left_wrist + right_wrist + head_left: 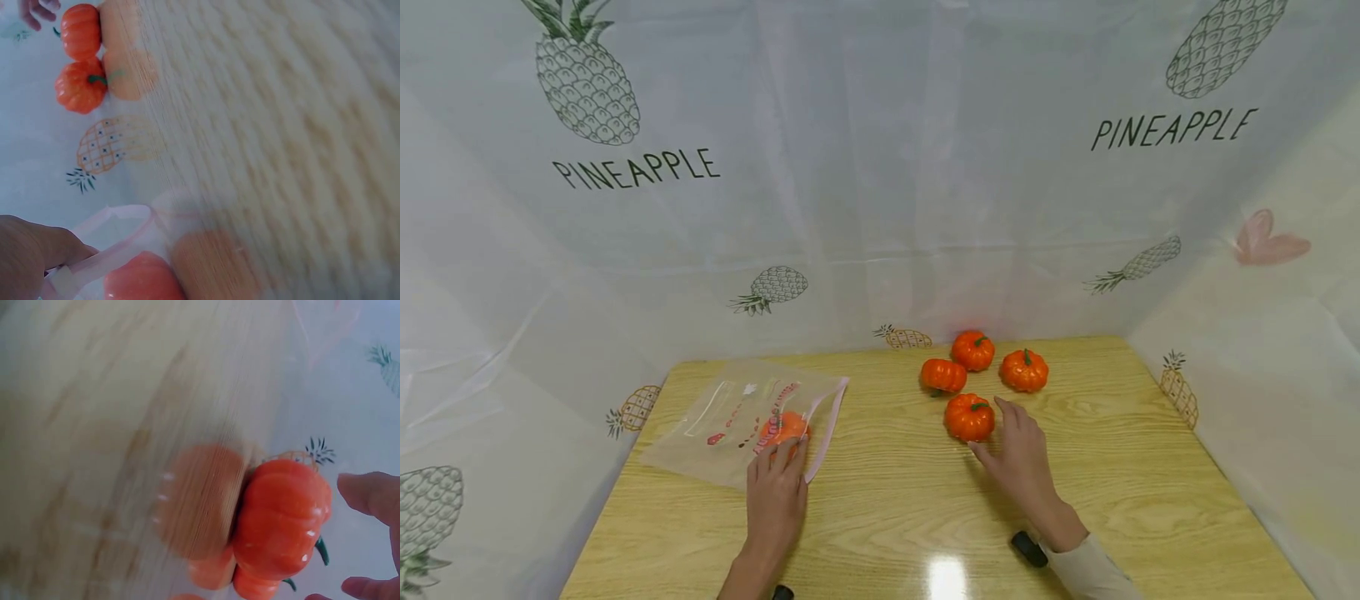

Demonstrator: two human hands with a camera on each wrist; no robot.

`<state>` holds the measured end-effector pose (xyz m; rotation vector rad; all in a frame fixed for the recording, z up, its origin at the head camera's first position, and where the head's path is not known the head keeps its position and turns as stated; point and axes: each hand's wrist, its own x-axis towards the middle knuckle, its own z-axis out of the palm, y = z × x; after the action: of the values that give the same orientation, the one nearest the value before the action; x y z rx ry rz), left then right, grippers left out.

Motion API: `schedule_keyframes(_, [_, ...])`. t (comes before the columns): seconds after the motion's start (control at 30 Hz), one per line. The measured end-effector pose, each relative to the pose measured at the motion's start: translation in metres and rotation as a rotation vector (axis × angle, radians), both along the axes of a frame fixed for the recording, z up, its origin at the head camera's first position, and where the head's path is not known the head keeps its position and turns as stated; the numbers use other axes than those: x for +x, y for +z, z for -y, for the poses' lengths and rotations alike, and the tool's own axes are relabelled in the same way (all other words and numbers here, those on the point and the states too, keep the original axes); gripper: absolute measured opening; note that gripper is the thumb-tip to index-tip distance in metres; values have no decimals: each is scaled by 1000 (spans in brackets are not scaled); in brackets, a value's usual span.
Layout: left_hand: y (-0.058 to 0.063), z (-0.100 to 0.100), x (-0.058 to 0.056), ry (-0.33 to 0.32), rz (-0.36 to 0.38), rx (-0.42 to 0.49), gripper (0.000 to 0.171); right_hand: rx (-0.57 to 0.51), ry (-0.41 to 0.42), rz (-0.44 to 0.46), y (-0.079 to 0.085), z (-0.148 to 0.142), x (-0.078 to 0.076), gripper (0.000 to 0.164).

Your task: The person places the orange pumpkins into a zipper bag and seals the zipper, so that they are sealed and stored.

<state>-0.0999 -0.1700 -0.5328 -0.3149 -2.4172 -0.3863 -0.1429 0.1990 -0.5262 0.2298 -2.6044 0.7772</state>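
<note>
My left hand (pixel 777 492) holds a clear plastic bag (pixel 711 450) at its mouth, the thumb against the pink rim (pixel 119 253) in the left wrist view. Inside the bag, close to the opening, lies a small orange pumpkin (pixel 786 427). My right hand (pixel 1021 457) reaches to another small pumpkin (pixel 970 418) with a green stem, thumb and fingers spread beside it. A gap shows between those fingers and the pumpkin (pixel 281 519) in the right wrist view. Behind it sit three more: a pumpkin on its side (pixel 943 376), one at the back (pixel 973 350) and one to the right (pixel 1025 370).
The glossy wooden table (pixel 880 517) reflects the pumpkins. A pale sheet (pixel 880 183) printed with pineapples hangs along the table's back and sides. Near my right wrist shows a small black object (pixel 1029 549), and another black object (pixel 782 592) by the left wrist.
</note>
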Motion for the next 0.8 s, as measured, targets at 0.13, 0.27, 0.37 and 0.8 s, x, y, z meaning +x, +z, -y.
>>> schedule_keyframes(0.13, [0, 0, 0, 3, 4, 3, 46, -9, 2, 83, -1, -4, -2, 90])
schedule_keyframes(0.27, [-1, 0, -1, 5, -1, 10, 46, -25, 12, 145, -1, -6, -5, 91])
schedule_keyframes(0.37, [-1, 0, -1, 7, 1, 12, 46, -42, 17, 192, 1, -6, -8, 91])
schedule_keyframes(0.8, [0, 0, 0, 14, 16, 2, 47, -64, 43, 263, 2, -2, -21, 86])
